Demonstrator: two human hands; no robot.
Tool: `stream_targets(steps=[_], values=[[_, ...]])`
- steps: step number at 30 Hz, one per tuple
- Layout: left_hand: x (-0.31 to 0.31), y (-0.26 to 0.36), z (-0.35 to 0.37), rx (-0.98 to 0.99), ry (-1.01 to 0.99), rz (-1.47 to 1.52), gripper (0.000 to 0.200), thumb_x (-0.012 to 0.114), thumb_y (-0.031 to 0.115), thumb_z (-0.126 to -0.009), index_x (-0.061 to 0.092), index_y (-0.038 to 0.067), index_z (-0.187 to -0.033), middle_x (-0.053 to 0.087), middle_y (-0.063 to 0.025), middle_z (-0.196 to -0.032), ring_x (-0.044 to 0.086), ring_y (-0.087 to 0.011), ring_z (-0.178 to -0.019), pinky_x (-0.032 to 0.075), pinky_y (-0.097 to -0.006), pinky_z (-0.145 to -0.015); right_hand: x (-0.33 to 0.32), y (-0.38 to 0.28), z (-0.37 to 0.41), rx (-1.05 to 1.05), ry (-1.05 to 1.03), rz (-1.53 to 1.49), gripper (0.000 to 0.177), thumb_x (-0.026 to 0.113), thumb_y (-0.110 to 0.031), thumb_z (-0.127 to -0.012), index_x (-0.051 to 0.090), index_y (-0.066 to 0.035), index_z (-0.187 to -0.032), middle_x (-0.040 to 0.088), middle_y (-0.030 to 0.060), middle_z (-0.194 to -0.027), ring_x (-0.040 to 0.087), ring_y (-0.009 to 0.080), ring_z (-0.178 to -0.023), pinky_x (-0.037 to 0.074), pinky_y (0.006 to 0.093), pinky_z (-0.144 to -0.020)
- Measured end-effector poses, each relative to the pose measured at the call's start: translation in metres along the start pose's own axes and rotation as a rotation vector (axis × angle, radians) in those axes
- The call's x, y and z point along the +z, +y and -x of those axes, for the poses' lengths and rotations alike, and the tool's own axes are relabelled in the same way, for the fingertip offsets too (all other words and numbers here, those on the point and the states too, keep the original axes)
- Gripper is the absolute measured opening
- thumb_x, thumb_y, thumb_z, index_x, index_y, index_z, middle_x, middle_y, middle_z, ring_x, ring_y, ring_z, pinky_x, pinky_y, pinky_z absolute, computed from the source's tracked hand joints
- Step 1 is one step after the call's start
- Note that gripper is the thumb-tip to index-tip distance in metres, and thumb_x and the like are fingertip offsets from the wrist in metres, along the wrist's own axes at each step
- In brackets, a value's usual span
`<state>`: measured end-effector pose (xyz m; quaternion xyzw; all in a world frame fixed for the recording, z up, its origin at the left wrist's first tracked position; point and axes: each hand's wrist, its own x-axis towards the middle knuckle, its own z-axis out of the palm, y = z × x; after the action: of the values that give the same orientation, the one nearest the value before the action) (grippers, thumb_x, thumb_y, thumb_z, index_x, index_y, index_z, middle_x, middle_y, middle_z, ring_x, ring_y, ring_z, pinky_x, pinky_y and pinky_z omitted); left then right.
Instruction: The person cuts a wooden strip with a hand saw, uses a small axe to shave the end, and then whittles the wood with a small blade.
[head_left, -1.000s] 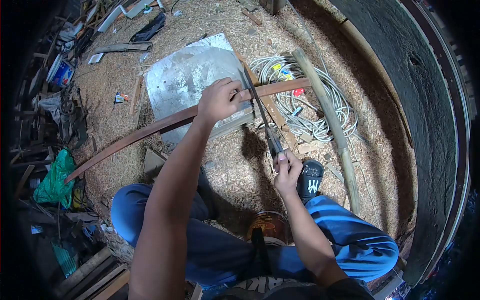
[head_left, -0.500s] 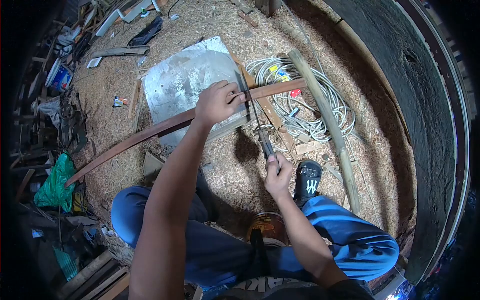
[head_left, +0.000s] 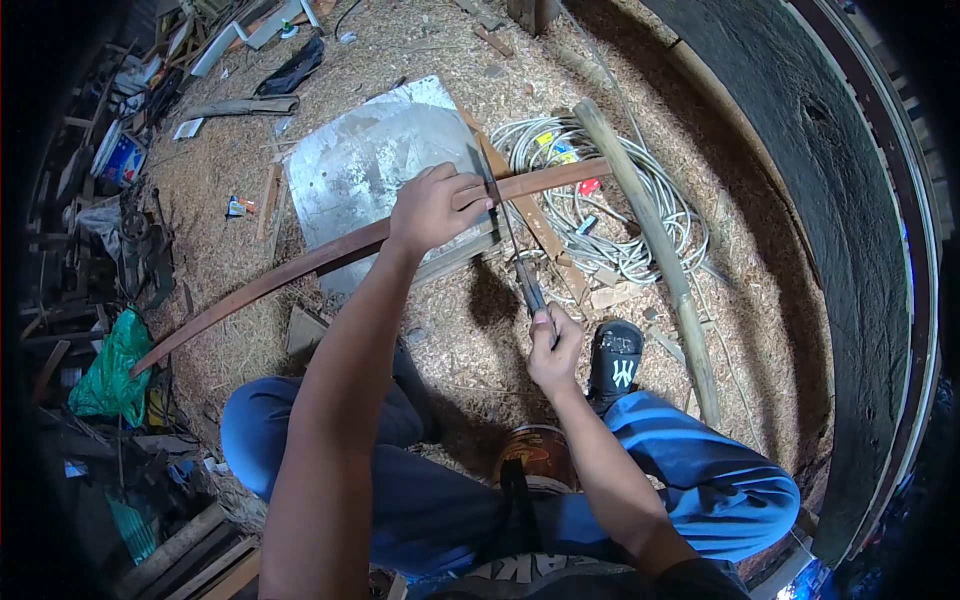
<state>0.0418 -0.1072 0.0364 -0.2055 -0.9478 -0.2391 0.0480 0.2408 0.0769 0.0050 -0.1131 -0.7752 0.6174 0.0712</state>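
Observation:
My left hand (head_left: 437,205) is closed over a long reddish wooden strip (head_left: 270,270), pressing it on a grey metal-topped block (head_left: 345,150). Its thumb lies close beside a thin dark blade. That blade belongs to a hand saw (head_left: 527,280), seen nearly edge-on and crossing the strip just right of my left fingers; its teeth cannot be made out. My right hand (head_left: 556,350) is wrapped round the saw's dark handle, nearer my body. The strip's right end reaches a round wooden pole (head_left: 650,225), and its left end reaches a green plastic bag (head_left: 112,370).
A coil of grey cable (head_left: 670,220) lies right of the block, partly under the pole. Wood shavings (head_left: 450,360) cover the ground. A brown bucket (head_left: 535,450) sits between my legs, near my black sandal (head_left: 617,360). Scrap crowds the left; a large dark curved slab (head_left: 840,200) stands right.
The saw blade's far end has shifted slightly to the right and toward me across the strip. My left hand and the strip stay in almost the same place.

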Motion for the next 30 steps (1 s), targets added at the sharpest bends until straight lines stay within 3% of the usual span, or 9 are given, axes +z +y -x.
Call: stream_targets(steps=[7, 14, 19, 22, 24, 30], values=[[-0.003, -0.003, 0.002, 0.089, -0.007, 0.012, 0.030, 0.073, 0.036, -0.083, 0.075, 0.016, -0.106, 0.059, -0.0090, -0.082, 0.063, -0.0277, -0.081, 0.052, -0.0395, -0.071, -0.005, -0.018, -0.001, -0.035, 0.013, 0.063, 0.032, 0.057, -0.014, -0.094, 0.045, -0.003, -0.066, 0.036, 0.0065, -0.050, 0.038, 0.0150, -0.046, 0.031, 0.0350, -0.047], [0.003, -0.007, 0.001, 0.100, -0.029, 0.057, 0.026, 0.073, 0.036, -0.082, 0.077, 0.019, -0.101, 0.057, -0.0075, -0.081, 0.061, -0.0286, -0.079, 0.051, -0.0419, -0.072, -0.003, -0.013, 0.005, -0.044, 0.063, 0.017, 0.034, 0.059, -0.013, -0.093, 0.043, -0.002, -0.065, 0.037, 0.0061, -0.050, 0.038, 0.0148, -0.045, 0.032, 0.0350, -0.047], [0.003, 0.009, 0.003, -0.075, -0.012, 0.081, 0.023, 0.073, 0.035, -0.081, 0.078, 0.021, -0.099, 0.059, -0.0079, -0.083, 0.062, -0.0280, -0.085, 0.051, -0.0410, -0.075, -0.002, -0.020, 0.008, -0.028, 0.052, 0.028, 0.038, 0.055, -0.015, -0.096, 0.038, -0.005, -0.064, 0.035, -0.0005, -0.053, 0.032, 0.0088, -0.051, 0.026, 0.0326, -0.047], [0.004, 0.013, 0.002, -0.044, 0.026, 0.031, 0.021, 0.073, 0.034, -0.081, 0.078, 0.022, -0.098, 0.060, -0.0073, -0.084, 0.063, -0.0272, -0.088, 0.051, -0.0402, -0.077, 0.000, -0.016, 0.007, -0.017, 0.042, 0.012, 0.037, 0.055, -0.016, -0.096, 0.038, -0.005, -0.064, 0.034, -0.0005, -0.054, 0.032, 0.0092, -0.052, 0.026, 0.0328, -0.047], [0.005, 0.012, 0.001, -0.047, 0.020, 0.020, 0.021, 0.073, 0.034, -0.081, 0.078, 0.022, -0.098, 0.061, -0.0070, -0.085, 0.063, -0.0271, -0.088, 0.051, -0.0401, -0.078, -0.001, -0.016, 0.006, -0.054, 0.018, 0.050, 0.031, 0.058, -0.011, -0.094, 0.044, -0.003, -0.068, 0.039, 0.0052, -0.050, 0.040, 0.0138, -0.045, 0.033, 0.0341, -0.046], [0.006, 0.010, 0.000, -0.055, 0.004, 0.007, 0.022, 0.073, 0.033, -0.081, 0.078, 0.022, -0.099, 0.062, -0.0069, -0.088, 0.063, -0.0272, -0.090, 0.052, -0.0394, -0.080, -0.002, -0.016, 0.006, -0.028, -0.013, 0.005, 0.030, 0.059, -0.012, -0.095, 0.047, -0.004, -0.068, 0.047, 0.0030, -0.051, 0.045, 0.0133, -0.045, 0.036, 0.0324, -0.047]])
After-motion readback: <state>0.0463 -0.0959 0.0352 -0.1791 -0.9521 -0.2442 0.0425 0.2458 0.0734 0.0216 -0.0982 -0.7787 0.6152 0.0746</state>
